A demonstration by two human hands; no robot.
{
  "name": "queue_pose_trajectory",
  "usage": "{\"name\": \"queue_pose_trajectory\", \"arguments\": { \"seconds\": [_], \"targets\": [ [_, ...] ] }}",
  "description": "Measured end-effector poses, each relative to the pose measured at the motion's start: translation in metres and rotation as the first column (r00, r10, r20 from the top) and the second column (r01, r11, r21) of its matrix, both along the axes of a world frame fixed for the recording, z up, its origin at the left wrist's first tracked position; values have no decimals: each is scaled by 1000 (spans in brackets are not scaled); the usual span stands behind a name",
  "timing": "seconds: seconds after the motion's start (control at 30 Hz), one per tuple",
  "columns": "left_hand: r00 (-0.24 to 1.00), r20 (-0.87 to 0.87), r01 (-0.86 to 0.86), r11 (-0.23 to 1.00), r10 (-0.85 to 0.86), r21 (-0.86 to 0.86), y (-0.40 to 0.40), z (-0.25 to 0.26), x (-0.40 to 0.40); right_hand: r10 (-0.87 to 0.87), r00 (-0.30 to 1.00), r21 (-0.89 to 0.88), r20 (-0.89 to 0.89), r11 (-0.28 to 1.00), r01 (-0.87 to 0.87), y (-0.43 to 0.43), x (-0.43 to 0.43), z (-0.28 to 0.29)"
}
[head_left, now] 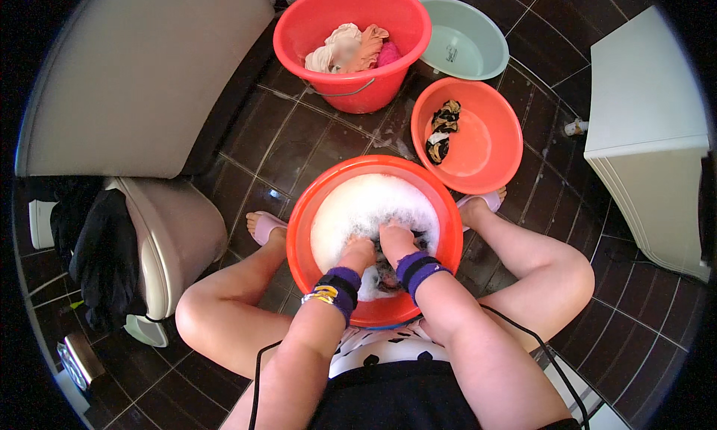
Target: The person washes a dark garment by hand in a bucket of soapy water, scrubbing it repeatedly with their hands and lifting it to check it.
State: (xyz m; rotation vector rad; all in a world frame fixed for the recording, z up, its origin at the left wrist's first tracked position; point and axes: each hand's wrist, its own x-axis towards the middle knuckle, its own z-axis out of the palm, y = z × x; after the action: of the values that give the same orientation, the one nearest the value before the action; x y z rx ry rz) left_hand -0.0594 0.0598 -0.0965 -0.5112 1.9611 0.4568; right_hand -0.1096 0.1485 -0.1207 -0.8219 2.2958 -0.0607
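Note:
Between my legs stands a red-orange plastic basin [374, 166], full of white suds [358, 206]. My left hand [359, 249] dips into the foam near the basin's middle, its fingers mostly hidden. Close to its right, my right hand [396, 237] is also sunk in the suds, fingertips covered. Dark wet cloth [387, 273] shows through the foam below and between the hands; whether either hand grips it cannot be seen. Both wrists wear purple and black bands.
A red bucket [353, 85] holding pale, peach and pink clothes stands beyond. Right of it are a pale green basin [465, 38] and an orange basin [476, 144] with black-and-tan cloth. A toilet [179, 228] draped with dark cloth stands left, a white cabinet-like unit [644, 94] right.

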Motion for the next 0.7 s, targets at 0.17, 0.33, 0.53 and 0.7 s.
{"name": "queue_pose_trajectory", "arguments": {
  "seconds": [0.17,0.33,0.53,0.7],
  "targets": [
    [1000,21,-8,998,7,66,-7,-22,4,75,992,53,100,995,-81,-8,-10,20],
    [998,-62,33,992,-26,118,-9,-60,12,141,989,19,45,990,-142,-10,-17,16],
    [975,-77,-207,978,209,36,-10,-45,7,150,987,-71,64,987,-145,-2,-25,10],
    [890,-321,-377,919,325,-113,-17,8,0,106,986,-6,125,994,-106,-3,-42,31]
  ]
}}
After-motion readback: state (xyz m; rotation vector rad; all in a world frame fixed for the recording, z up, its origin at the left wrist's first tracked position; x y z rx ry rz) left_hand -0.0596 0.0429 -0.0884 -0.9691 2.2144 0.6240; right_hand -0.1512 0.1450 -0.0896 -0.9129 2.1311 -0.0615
